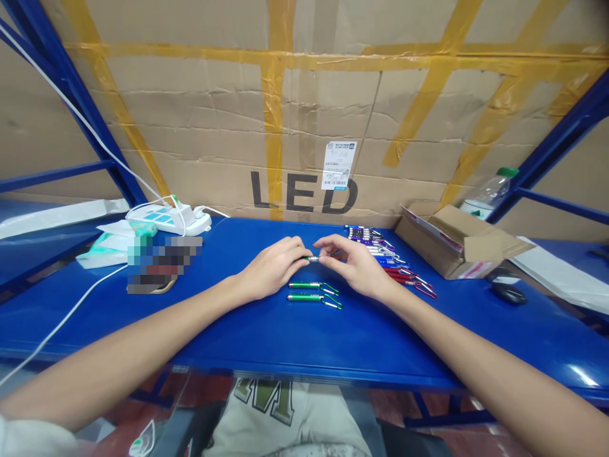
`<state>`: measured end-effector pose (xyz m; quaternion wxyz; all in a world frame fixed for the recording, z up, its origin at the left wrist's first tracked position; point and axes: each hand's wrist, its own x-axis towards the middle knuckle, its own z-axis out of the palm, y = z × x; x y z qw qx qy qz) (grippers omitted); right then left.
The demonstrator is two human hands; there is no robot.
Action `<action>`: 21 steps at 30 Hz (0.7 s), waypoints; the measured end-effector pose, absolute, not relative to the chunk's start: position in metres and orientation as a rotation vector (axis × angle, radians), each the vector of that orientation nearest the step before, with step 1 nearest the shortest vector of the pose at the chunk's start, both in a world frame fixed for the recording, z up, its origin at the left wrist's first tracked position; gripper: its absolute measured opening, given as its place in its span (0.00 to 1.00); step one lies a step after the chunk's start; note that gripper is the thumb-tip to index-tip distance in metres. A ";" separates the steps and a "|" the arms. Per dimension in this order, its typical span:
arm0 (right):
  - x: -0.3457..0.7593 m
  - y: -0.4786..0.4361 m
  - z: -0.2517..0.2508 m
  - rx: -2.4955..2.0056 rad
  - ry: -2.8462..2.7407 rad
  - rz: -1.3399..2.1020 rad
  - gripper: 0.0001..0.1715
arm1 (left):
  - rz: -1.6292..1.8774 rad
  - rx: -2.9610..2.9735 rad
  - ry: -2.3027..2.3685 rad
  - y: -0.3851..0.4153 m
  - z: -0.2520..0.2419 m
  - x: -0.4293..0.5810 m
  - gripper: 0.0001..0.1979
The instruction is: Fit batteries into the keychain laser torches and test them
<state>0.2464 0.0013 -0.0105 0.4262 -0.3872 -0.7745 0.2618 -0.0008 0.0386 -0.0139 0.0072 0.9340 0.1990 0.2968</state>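
My left hand (277, 261) and my right hand (352, 261) meet over the middle of the blue table. Between their fingertips is a small green and silver flashlight (312, 258), pinched at both ends and mostly covered by the fingers. Just below it, two green keychain flashlights (304, 298) with green carabiner clips lie parallel on the tabletop. Behind my right hand, a column of similar flashlights in red (398, 275), blue, silver, purple and black runs toward the back, partly hidden by that hand.
An opened cardboard box (442, 244) sits at right, near a black mouse (508, 293) and a plastic bottle (490, 193). At left are a white power strip (169, 218), a tissue pack (108, 245) and a blurred-out object (164, 265). A taped carton (214, 139) stands behind the blue table (228, 343).
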 end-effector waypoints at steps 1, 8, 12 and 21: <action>0.246 0.002 -0.011 -0.967 -1.901 0.700 0.14 | 0.948 2.959 0.617 0.038 -0.013 -0.001 0.14; 0.246 0.006 -0.012 -0.983 -1.532 1.193 0.23 | 1.116 3.282 0.643 0.035 -0.009 0.002 0.16; 0.244 0.003 -0.006 -0.981 -1.269 1.464 0.26 | 1.209 3.364 0.613 0.034 -0.008 0.003 0.14; 0.246 0.010 -0.013 -0.961 -1.477 1.220 0.24 | 1.103 3.059 0.743 0.031 -0.011 0.007 0.16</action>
